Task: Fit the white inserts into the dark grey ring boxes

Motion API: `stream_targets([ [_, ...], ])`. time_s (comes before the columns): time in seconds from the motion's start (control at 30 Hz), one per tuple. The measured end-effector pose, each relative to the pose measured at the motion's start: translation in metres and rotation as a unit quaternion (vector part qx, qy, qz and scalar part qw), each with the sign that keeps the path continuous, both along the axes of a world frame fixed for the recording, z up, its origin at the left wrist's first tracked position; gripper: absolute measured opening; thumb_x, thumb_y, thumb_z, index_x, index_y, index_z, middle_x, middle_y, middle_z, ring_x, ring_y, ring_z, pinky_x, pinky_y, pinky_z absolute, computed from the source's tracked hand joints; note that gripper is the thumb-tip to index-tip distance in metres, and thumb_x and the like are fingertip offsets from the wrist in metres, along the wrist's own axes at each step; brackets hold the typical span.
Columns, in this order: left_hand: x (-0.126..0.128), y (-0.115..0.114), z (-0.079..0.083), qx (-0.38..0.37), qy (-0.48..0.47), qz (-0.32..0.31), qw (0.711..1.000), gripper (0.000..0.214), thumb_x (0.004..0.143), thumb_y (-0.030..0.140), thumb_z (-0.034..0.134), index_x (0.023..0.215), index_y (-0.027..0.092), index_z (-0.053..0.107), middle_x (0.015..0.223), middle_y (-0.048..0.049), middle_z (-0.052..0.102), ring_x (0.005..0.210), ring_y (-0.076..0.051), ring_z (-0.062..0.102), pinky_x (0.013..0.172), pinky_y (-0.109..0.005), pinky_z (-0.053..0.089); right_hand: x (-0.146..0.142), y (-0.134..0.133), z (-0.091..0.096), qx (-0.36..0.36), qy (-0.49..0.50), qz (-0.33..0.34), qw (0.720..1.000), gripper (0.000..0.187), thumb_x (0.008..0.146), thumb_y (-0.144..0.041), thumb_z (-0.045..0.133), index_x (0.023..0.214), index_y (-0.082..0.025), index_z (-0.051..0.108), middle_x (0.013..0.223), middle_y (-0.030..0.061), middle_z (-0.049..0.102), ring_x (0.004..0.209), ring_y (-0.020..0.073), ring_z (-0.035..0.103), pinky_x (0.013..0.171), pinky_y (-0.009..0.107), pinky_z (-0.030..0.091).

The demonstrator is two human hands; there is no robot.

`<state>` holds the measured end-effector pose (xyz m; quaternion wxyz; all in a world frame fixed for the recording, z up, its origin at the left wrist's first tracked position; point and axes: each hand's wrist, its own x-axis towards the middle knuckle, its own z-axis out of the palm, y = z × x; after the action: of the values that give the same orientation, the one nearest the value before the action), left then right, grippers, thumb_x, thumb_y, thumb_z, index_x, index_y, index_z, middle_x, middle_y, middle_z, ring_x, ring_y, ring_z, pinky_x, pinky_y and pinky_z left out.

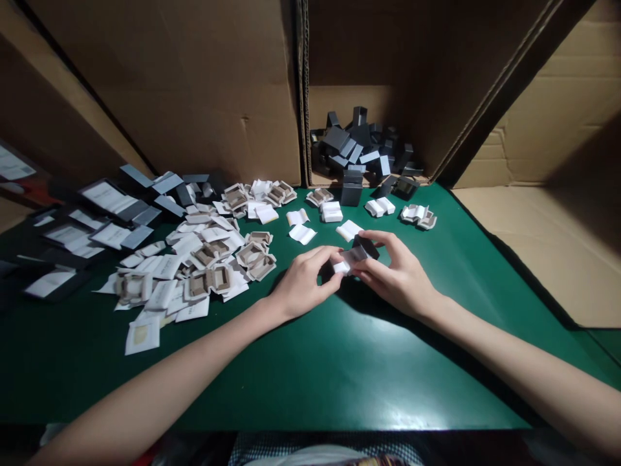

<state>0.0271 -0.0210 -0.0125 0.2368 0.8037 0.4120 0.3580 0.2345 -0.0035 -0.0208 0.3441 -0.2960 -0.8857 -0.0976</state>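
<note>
Both my hands meet over the middle of the green table (339, 362). My right hand (395, 275) grips a small dark grey box (365, 246) from the right and above. My left hand (303, 281) pinches a white folded insert (342, 266) at the box's left end, where the insert touches the box. How far the insert sits inside the box is hidden by my fingers.
A heap of white and brown folded inserts (204, 265) lies left of my hands. Flat dark sleeves (87, 226) spread at the far left. Finished dark boxes (361, 152) pile in an open cardboard carton (436, 77) behind. Loose inserts (332, 211) lie near it.
</note>
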Motion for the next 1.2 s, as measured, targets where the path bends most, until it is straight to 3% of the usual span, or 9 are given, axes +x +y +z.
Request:
stream_targets([
  [0.2,0.003,-0.002,0.001,0.004,0.027,0.017,0.999,0.010,0.081,0.015,0.054,0.091,0.019,0.052,0.100,-0.0042,0.065,0.101,-0.020,0.062,0.083,-0.030,0.047,-0.003,-0.001,-0.001,0.005,0.010,-0.002,1.000,0.006,0.083,-0.018,0.060,0.088,-0.018,0.060,0.119,0.0155,0.049,0.103,0.0260,0.055,0.078,0.041,0.053],
  [0.5,0.013,-0.003,0.000,0.050,0.095,0.059,0.992,0.019,0.074,0.010,0.053,0.091,0.018,0.056,0.075,0.0012,0.056,0.072,-0.015,0.056,0.066,-0.026,0.044,-0.005,-0.001,-0.002,0.032,0.027,0.013,0.999,0.007,0.080,-0.015,0.063,0.077,-0.018,0.057,0.119,0.0140,0.048,0.101,0.0249,0.054,0.073,0.039,0.053],
  [0.77,0.013,0.001,-0.002,0.124,0.138,0.038,0.982,0.010,0.075,0.013,0.053,0.084,0.017,0.050,0.072,0.0013,0.054,0.068,-0.015,0.054,0.062,-0.026,0.039,-0.006,-0.001,-0.003,0.053,0.018,-0.001,0.998,0.008,0.081,-0.017,0.062,0.076,-0.018,0.056,0.116,0.0135,0.050,0.100,0.0237,0.054,0.072,0.037,0.053],
  [1.0,0.015,0.001,-0.003,0.073,0.113,0.038,0.990,0.016,0.070,0.011,0.055,0.081,0.019,0.047,0.072,0.0025,0.051,0.067,-0.014,0.051,0.060,-0.025,0.038,-0.014,-0.004,-0.001,0.067,0.015,-0.020,0.997,0.010,0.081,-0.019,0.060,0.071,-0.020,0.057,0.112,0.0119,0.054,0.096,0.0238,0.053,0.069,0.038,0.053],
  [1.2,0.010,-0.002,-0.002,0.057,0.077,0.023,0.995,0.013,0.076,0.010,0.052,0.084,0.019,0.051,0.077,0.0015,0.054,0.072,-0.014,0.053,0.066,-0.025,0.042,-0.012,-0.004,0.000,0.052,0.013,-0.010,0.999,0.006,0.082,-0.017,0.059,0.077,-0.021,0.059,0.118,0.0118,0.053,0.098,0.0236,0.052,0.072,0.039,0.054],
])
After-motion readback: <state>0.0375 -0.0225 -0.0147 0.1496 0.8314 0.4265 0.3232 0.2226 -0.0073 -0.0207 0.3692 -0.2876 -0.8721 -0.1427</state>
